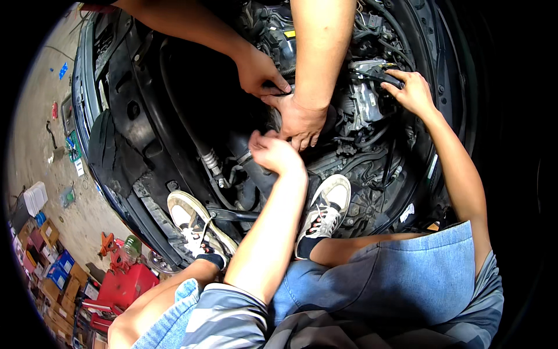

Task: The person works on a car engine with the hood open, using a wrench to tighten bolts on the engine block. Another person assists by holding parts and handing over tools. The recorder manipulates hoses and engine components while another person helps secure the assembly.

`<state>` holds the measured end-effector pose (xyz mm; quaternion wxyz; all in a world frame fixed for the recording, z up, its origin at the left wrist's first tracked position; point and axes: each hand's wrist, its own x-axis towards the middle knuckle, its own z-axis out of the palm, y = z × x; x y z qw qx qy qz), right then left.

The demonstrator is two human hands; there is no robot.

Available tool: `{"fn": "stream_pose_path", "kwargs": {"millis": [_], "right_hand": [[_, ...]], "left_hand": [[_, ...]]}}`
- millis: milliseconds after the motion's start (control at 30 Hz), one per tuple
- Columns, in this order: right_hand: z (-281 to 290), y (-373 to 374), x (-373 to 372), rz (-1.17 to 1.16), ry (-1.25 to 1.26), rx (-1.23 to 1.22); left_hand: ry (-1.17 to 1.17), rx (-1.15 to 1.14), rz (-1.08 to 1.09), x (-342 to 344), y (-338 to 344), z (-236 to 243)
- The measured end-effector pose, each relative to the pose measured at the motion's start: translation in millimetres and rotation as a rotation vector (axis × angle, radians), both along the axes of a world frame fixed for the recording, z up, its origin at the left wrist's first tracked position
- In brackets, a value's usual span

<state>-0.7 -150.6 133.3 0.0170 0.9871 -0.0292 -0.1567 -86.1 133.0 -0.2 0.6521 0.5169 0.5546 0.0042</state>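
My left hand (277,153) reaches over the middle of a car engine, fingers curled in. Whatever it may hold is hidden. It is right beside a co-worker's hand (302,121), which presses down with bent fingers on a greyish part (274,119). The co-worker's other hand (263,72) reaches to the same spot from the far side. At the right of the engine, my right hand (411,93) has thumb and fingers around the end of a long black part (381,77), above a silver metal housing (366,102).
My shoes (329,203) stand inside the engine bay, among hoses and a black pipe (256,174). Along the left runs the car's black front panel (131,110). On the floor beyond lie a red toolbox (125,291), cardboard boxes (67,296), a green bottle (132,246) and scattered tools.
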Motion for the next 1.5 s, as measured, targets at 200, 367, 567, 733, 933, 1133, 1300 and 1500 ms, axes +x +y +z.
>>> {"fn": "stream_pose_path", "kwargs": {"millis": [200, 367, 567, 733, 933, 1133, 1300, 1500], "right_hand": [[13, 8, 2, -0.029, 0.039, 0.022], [9, 3, 1, -0.088, 0.056, 0.075], [14, 0, -7, -0.096, -0.104, 0.198], [67, -58, -83, -0.425, -0.348, 0.407], [80, -123, -118, -0.704, -0.411, 0.359], [51, -156, -82, -0.539, -0.427, 0.335], [29, -169, -47, -0.413, -0.311, 0.212], [7, -184, -25, -0.420, -0.272, 0.257]], "left_hand": [[0.243, -0.465, -0.485, 61, 47, -71], [0.276, -0.527, -0.733, 70, 57, -85], [-0.095, 0.389, -0.489, 40, 77, -97], [-0.599, 0.623, -0.541, -24, -21, 25], [-1.038, 0.399, -1.256, -56, -78, 73], [-0.835, 0.811, -1.542, 11, -107, 29], [-0.561, 1.121, -1.739, 29, -140, -4], [-0.709, 1.157, -1.670, 27, -144, -11]]}}
